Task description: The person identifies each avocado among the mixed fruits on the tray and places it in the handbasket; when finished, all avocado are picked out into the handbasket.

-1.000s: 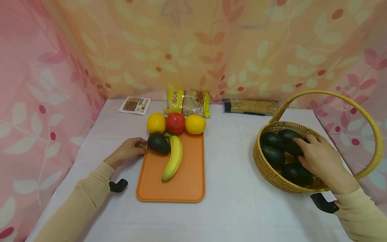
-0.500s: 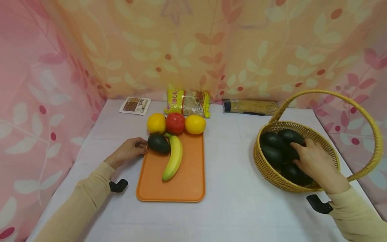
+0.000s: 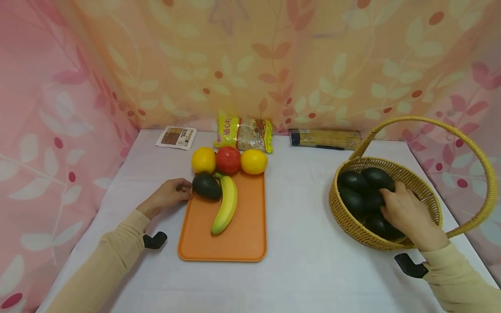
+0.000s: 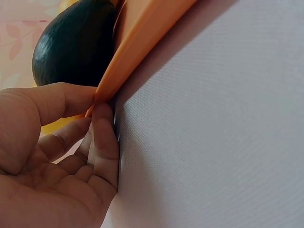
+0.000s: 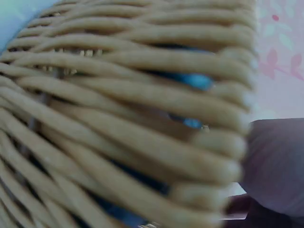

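My left hand (image 3: 172, 193) pinches the left edge of an orange tray (image 3: 238, 248); in the left wrist view, thumb and finger (image 4: 104, 137) meet on its rim. A dark avocado (image 3: 206, 186) lies just beside these fingers on the tray, with a banana (image 3: 226, 204) to its right. At the right, my right hand (image 3: 407, 213) reaches into a wicker basket (image 3: 348, 226) of several dark avocados. It grips the middle avocado (image 3: 374, 200), whose far side its fingers hide. The right wrist view shows mostly the basket's woven wall (image 5: 118, 95).
Two yellow fruits (image 3: 254, 161) flank a red fruit (image 3: 228, 160) along the tray's far end. Behind them are a pasta bag (image 3: 244, 134), a flat white packet (image 3: 176, 137) and a pack of noodles (image 3: 326, 139). The basket's tall handle (image 3: 477, 152) arches beside my right arm.
Inside the basket my right hand has shifted slightly left and toward me, and the middle avocado sits a little lower among the others. My left hand has stayed at the tray edge.
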### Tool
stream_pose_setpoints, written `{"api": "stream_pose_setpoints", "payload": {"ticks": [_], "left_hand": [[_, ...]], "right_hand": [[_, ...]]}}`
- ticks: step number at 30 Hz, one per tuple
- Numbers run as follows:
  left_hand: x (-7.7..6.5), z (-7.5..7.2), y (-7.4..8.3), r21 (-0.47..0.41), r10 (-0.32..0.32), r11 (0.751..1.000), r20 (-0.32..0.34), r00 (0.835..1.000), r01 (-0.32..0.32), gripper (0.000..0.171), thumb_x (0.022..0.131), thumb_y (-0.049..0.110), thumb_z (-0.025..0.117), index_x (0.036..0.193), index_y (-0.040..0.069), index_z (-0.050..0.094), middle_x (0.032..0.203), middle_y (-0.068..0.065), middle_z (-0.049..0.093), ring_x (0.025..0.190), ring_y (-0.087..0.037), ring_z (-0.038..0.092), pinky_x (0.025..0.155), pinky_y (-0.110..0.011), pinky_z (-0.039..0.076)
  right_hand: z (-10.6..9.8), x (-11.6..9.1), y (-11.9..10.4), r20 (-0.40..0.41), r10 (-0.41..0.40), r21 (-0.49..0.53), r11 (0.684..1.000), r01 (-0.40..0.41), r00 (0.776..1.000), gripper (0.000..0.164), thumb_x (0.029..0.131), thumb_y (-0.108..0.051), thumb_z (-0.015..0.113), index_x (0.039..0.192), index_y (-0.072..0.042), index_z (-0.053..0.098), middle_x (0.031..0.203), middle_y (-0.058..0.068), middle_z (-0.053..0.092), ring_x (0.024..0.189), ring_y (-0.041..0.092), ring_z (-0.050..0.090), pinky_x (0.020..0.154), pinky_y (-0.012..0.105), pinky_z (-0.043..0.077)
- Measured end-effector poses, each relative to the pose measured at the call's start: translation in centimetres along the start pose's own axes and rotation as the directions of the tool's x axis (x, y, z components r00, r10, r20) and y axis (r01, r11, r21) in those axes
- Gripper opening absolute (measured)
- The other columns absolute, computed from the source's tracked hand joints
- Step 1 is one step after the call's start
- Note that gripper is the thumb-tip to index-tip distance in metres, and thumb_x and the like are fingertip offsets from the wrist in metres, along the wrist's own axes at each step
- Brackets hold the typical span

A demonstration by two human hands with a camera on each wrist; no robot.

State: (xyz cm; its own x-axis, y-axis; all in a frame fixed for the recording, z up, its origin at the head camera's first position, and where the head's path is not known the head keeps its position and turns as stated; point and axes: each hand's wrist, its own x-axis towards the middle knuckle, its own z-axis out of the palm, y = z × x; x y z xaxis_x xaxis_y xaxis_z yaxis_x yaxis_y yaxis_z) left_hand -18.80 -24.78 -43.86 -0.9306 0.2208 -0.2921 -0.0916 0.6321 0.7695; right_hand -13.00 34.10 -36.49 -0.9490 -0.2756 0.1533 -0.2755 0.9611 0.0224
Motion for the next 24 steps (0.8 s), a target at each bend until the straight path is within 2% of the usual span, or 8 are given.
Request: {"api": "stream_pose_setpoints", "payload": {"ticks": [3,10,24], "left_hand": [[0.08,0.06,-0.01,-0.001,-0.002,1.0,0.004,1.0,0.002,0.042,0.087,0.012,0.064,0.124,-0.006,0.057,0.102,-0.015,0.066,0.087,-0.015,0.057,0.079,-0.024,0.047],[0.12,0.08,-0.04,-0.022,0.003,1.0,0.001,1.0,-0.003,0.041,0.086,0.009,0.063,0.123,-0.009,0.057,0.103,-0.017,0.065,0.086,-0.014,0.058,0.076,-0.024,0.05],[-0.08,0.02,0.02,-0.02,0.01,1.0,0.002,1.0,-0.01,0.042,0.086,0.008,0.062,0.123,-0.01,0.056,0.102,-0.018,0.064,0.085,-0.014,0.058,0.075,-0.022,0.05]], "right_hand": [[0.32,-0.1,0.1,0.018,0.0,0.004,1.0,0.0,1.0,0.039,0.069,0.0,0.077,0.1,0.014,0.057,0.083,0.035,0.049,0.062,0.043,0.055,0.056,0.057,0.049],[0.46,-0.06,0.29,0.055,0.001,0.008,1.0,-0.001,0.998,0.042,0.073,-0.002,0.074,0.109,0.012,0.056,0.086,0.03,0.058,0.069,0.043,0.06,0.06,0.056,0.051],[0.1,0.06,-0.08,0.142,0.035,0.012,0.999,-0.037,0.989,0.049,0.078,-0.007,0.074,0.12,0.009,0.055,0.101,0.034,0.058,0.08,0.046,0.062,0.067,0.06,0.052]]}}
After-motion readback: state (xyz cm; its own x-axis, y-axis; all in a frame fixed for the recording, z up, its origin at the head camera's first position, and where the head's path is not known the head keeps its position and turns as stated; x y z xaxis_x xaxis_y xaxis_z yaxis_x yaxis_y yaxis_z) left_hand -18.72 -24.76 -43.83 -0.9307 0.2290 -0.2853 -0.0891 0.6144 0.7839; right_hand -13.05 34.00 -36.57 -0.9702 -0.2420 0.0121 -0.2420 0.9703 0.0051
